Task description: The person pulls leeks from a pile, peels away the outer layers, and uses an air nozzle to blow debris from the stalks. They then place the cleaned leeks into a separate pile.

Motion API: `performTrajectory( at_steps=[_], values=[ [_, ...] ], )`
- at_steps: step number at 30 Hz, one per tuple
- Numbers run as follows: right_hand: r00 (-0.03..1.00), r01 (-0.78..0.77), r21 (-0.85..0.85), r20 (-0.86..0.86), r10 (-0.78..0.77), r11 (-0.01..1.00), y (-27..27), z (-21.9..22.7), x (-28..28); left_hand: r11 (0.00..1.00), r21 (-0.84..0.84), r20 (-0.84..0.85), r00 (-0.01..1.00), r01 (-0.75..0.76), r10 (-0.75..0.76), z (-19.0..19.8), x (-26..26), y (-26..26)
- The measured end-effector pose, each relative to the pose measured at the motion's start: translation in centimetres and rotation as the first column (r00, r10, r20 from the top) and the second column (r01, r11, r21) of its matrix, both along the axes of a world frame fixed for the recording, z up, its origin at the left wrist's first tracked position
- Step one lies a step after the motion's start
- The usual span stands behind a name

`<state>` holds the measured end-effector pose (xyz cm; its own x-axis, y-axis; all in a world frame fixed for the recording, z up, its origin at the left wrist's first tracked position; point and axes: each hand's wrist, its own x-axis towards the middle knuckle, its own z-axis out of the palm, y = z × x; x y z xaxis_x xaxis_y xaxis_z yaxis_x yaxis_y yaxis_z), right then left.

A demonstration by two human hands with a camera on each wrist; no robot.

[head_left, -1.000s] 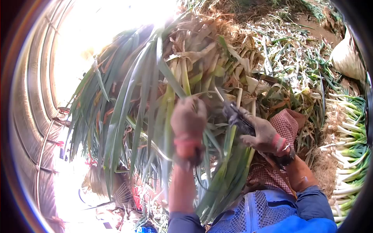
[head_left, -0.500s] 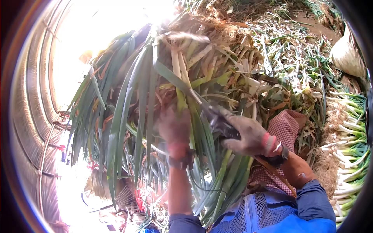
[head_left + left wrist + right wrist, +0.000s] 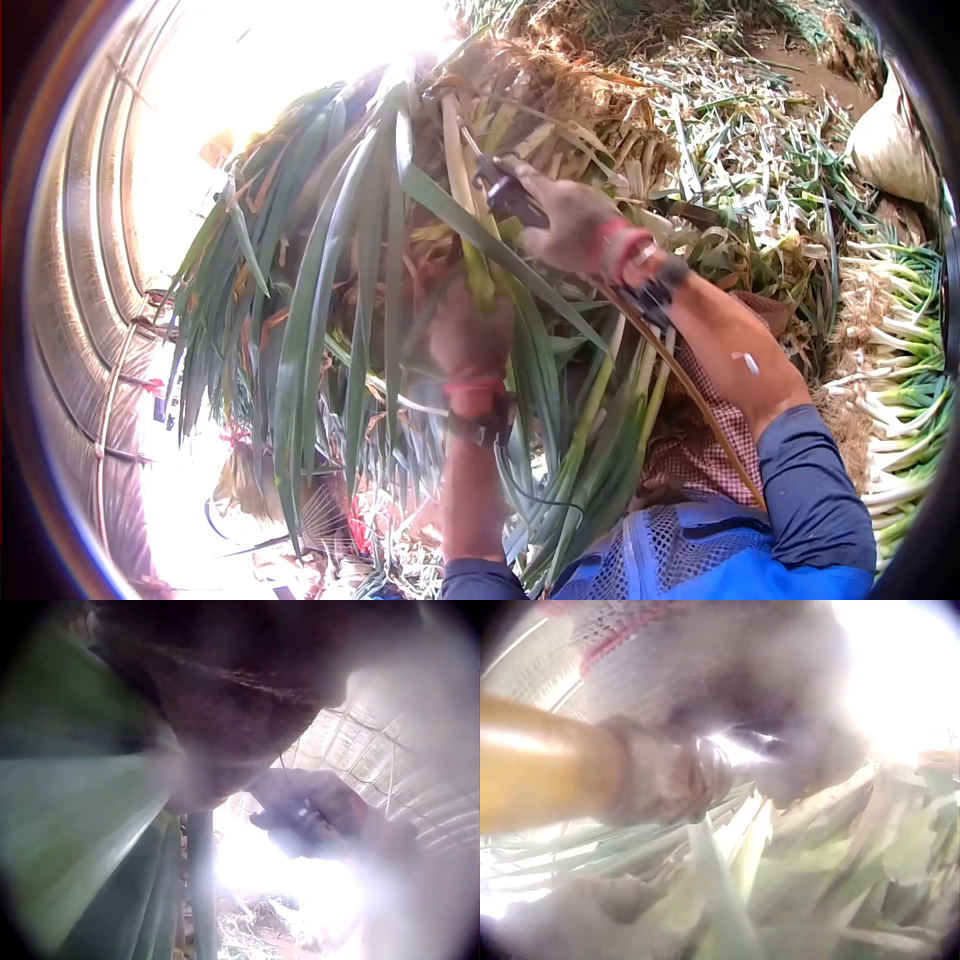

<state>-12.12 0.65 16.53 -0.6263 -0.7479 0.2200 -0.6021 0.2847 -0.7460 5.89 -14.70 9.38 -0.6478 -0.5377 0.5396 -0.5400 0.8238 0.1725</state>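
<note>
My gloved left hand (image 3: 470, 325) grips a couple of green onions (image 3: 456, 150) by their lower green part, pale stems pointing up and away. In the left wrist view their broad leaves (image 3: 75, 840) spread out below the glove. My gloved right hand (image 3: 575, 228) holds a black air blow gun (image 3: 508, 195), its thin nozzle pointing at the pale stems. From the gun's handle a yellow-brown hose (image 3: 547, 765) runs back under the right forearm. Glare and blur soften the gloves in both wrist views.
A large heap of untrimmed green onions (image 3: 330, 230) with long hanging leaves lies in front of me. Loose peelings (image 3: 740, 140) cover the ground beyond. Cleaned onions (image 3: 905, 400) lie in a row at right, below a pale sack (image 3: 895, 140). A ribbed plastic wall (image 3: 85, 300) curves along the left.
My right hand has swung up and left with the blow gun, from beside the left hand to near the stems' pale ends. The left hand lowered slightly, still holding the onions.
</note>
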Motion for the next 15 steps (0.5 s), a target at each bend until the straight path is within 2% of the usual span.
performTrajectory(
  at_steps=[2,3,5,8,9,11,12,13,14,15],
  values=[
    [1.0,0.018,0.063,0.02,-0.02,0.998,-1.5,0.9,-1.7,0.984,0.143,0.108,0.99,-0.106,0.091,1.1,-0.1,1.1],
    [0.999,0.041,0.024,-0.007,-0.041,0.999,-2.4,0.7,-2.4,0.984,0.143,0.112,0.99,-0.107,0.091,1.2,-0.1,1.2],
    [0.998,0.061,-0.016,-0.033,-0.062,0.998,-2.9,0.0,-2.9,0.961,0.266,0.078,0.995,-0.075,0.056,1.3,0.1,1.4],
    [0.998,-0.031,-0.082,-0.052,0.027,0.996,-1.9,-0.7,-3.2,0.964,0.26,0.085,0.995,-0.064,0.043,1.1,0.4,1.3],
    [0.999,-0.034,-0.061,0.016,0.035,0.998,-1.2,-1.5,-2.6,0.962,0.265,0.091,0.995,-0.068,0.045,1.3,0.8,1.7],
    [0.99,-0.031,-0.028,0.133,0.035,0.999,0.7,-2.5,-2.0,0.92,0.389,0.011,0.999,0.038,-0.046,2.4,0.6,2.6],
    [0.989,-0.069,-0.052,0.127,0.075,0.996,1.9,-3.6,-1.5,0.919,0.393,0.011,0.999,0.037,-0.045,2.2,0.8,2.5],
    [0.986,-0.108,-0.076,0.121,0.116,0.991,3.0,-4.7,-1.0,0.884,0.456,-0.046,0.995,0.1,-0.089,1.8,1.1,2.3],
    [0.991,-0.12,-0.06,0.058,0.124,0.991,4.5,-5.4,0.2,0.842,0.513,-0.103,0.986,0.165,-0.13,1.4,1.5,2.2],
    [0.992,-0.125,-0.052,0.024,0.126,0.991,5.9,-6.0,1.0,0.842,0.514,-0.104,0.986,0.166,-0.131,1.1,1.8,2.3]
  ],
)
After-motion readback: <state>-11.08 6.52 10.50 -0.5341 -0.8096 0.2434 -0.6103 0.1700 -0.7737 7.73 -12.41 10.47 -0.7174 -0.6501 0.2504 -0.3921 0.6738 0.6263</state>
